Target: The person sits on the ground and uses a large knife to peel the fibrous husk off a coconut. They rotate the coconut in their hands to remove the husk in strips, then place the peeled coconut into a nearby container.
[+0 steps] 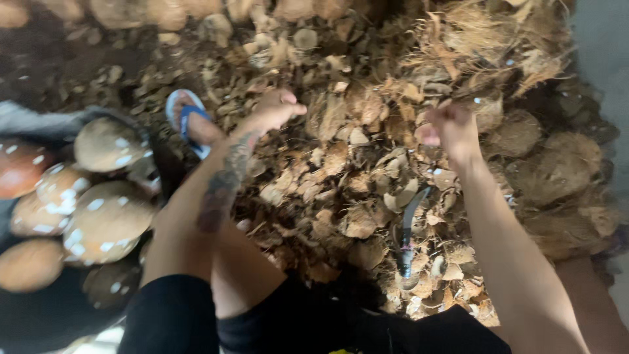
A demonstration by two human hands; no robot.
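Knees low, left hand (275,108) outstretched, right hand (452,128) fisted

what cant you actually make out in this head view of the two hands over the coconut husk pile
- Left hand: motion blur; whether it grips anything is unclear.
- Right hand: curled among brown fibrous husk pieces; blur hides what it holds, if anything.
- Dark curved blade: lower end buried in husks, handle unseen.
- Round brown husked coconuts: cut off by the left edge, blurred.
- Blue sandal: partly behind the left forearm.
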